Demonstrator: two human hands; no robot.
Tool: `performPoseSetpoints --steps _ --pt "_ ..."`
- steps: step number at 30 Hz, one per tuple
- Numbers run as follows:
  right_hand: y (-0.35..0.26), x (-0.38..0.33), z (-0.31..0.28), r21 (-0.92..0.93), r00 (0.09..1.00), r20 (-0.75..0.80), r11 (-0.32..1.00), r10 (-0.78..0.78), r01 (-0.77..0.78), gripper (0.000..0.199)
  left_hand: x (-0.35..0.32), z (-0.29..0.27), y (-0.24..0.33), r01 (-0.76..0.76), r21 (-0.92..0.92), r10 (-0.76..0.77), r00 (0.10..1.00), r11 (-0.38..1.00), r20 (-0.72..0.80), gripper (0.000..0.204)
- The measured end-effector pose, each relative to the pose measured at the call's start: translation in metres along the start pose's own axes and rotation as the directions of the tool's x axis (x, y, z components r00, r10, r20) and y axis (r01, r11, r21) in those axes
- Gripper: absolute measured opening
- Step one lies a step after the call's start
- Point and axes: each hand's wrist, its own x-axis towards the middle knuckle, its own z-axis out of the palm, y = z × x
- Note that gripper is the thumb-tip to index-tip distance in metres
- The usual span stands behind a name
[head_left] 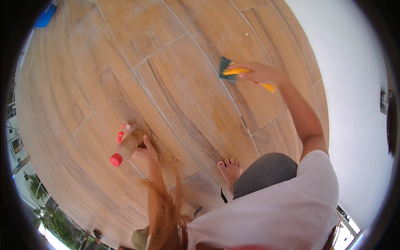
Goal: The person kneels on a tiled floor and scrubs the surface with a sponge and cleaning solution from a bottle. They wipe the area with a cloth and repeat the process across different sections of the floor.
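Note:
My right hand [263, 73] is closed round the yellow handle of a scrubber with a dark green scouring pad [225, 66]. The pad is over the wood-look tile floor [183, 83], on the right side; I cannot tell whether it touches. Lower left, my left hand [145, 155] grips a clear plastic bottle [130, 143] with a red cap and cloudy, brownish liquid. The bottle is tilted, its cap toward the lower left. Some of the left fingers are hidden behind it. A small red and pink shape [121, 136] shows beside the bottle; I cannot make out what it is.
A white wall [354, 104] runs along the right side of the floor. My bare foot [230, 170] and grey-clad knee [266, 173] are near the lower middle. A blue object [45, 16] lies at the far left. Long hair hangs by my left forearm.

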Motion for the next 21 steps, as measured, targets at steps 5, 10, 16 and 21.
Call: performPoseSetpoints --steps 5,10,16,21 --pt "0.001 0.059 0.054 -0.455 0.799 -0.201 0.777 -0.566 0.436 0.043 0.005 -0.004 0.000 0.004 0.004 -0.004 1.000 1.000 0.023 0.062" --pt "-0.028 0.034 0.057 -0.467 0.951 -0.090 0.856 -0.297 0.223 0.043 0.008 -0.002 0.003 -0.003 -0.004 0.003 0.999 1.000 0.046 0.062" --pt "-0.020 -0.002 0.026 0.247 0.948 -0.287 0.967 0.135 -0.063 0.034 0.008 -0.006 0.000 -0.004 0.006 0.004 0.998 1.000 0.055 0.062" --pt "0.136 0.048 -0.012 -0.360 0.593 -0.765 0.930 -0.251 -0.071 0.033 0.006 0.000 0.010 0.002 -0.021 0.000 0.997 1.000 0.081 0.062"
